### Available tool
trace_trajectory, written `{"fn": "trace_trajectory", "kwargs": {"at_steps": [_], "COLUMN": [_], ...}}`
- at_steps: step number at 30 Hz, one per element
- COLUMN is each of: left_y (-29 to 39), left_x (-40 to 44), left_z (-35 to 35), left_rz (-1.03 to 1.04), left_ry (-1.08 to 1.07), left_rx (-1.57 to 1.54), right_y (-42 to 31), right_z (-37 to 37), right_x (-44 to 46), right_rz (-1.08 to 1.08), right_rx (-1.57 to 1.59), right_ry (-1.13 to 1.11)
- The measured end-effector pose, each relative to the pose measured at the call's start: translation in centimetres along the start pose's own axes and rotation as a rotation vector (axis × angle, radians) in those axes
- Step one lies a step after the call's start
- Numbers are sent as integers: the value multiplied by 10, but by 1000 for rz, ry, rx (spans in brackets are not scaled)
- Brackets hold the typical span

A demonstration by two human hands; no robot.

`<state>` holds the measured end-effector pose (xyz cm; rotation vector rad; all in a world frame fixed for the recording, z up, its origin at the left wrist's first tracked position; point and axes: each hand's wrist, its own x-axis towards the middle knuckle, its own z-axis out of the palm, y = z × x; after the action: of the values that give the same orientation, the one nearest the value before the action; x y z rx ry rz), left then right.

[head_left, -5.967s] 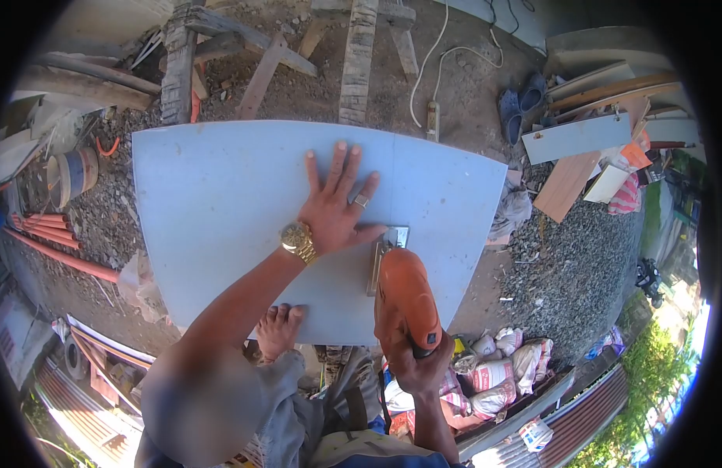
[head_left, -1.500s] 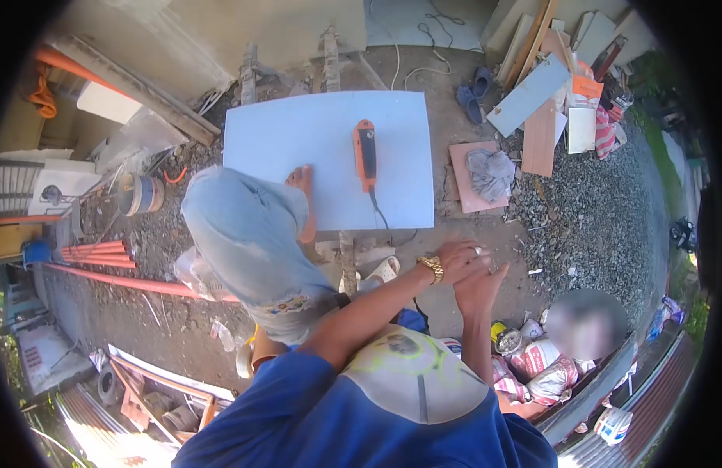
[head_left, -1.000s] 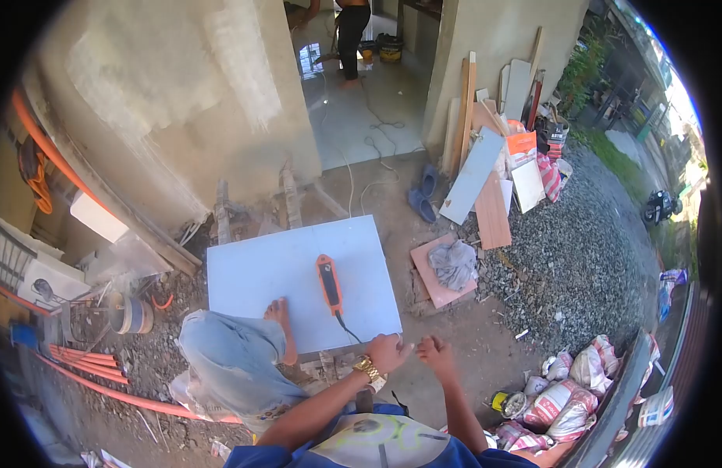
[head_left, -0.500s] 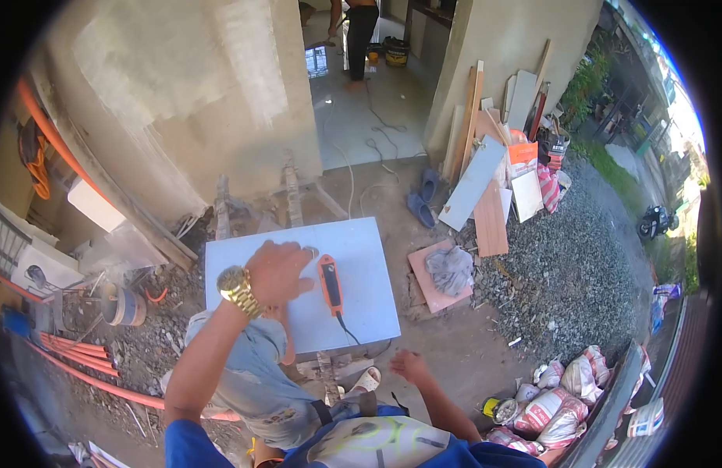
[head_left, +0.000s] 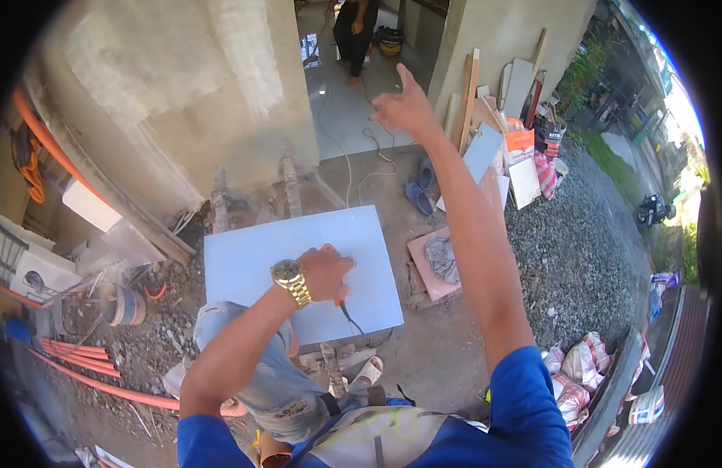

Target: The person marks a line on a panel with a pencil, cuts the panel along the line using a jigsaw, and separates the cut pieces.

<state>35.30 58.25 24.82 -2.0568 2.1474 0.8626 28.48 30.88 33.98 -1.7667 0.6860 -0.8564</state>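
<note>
My left hand (head_left: 327, 273), with a gold watch (head_left: 291, 282) on its wrist, is over the pale blue board (head_left: 252, 253). Its fingers are curled, and it covers the place of the orange tool, of which only the black cord (head_left: 348, 317) and a bit of the end show. Whether the hand grips the tool cannot be made out. High up near the doorway, my right hand (head_left: 408, 105) is raised at the end of an outstretched arm, index finger extended and the others partly bent, with nothing in it. One bent knee in worn jeans is beside the board.
A person (head_left: 353, 35) in dark trousers stands inside the doorway beside a black bucket (head_left: 389, 40). Blue shoes (head_left: 420, 189), a pink board (head_left: 431, 269) with a grey cloth, leaning planks, gravel (head_left: 568, 265) and sacks (head_left: 583, 366) lie to the right. Orange pipes (head_left: 80, 355) are at the left.
My right hand has risen from low beside the board to the doorway's height. My left hand has moved right and down to the orange tool's place. The person inside has shifted left.
</note>
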Motion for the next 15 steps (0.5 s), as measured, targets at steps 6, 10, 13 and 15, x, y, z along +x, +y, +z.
{"fn": "trace_trajectory", "kwargs": {"at_steps": [6, 10, 13, 15], "left_y": [-4, 6, 7, 13], "left_x": [-11, -20, -18, -19], "left_z": [1, -10, -1, 5], "left_rz": [22, -34, -5, 28], "left_ry": [182, 64, -5, -106], "left_rx": [148, 122, 177, 208], "right_y": [60, 210, 365, 380], "right_z": [4, 8, -23, -46], "right_x": [-69, -219, -376, -490], "right_rz": [-75, 543, 571, 1064], "right_rx": [-127, 264, -836, -806], "right_ry": [-95, -76, -371, -295]}}
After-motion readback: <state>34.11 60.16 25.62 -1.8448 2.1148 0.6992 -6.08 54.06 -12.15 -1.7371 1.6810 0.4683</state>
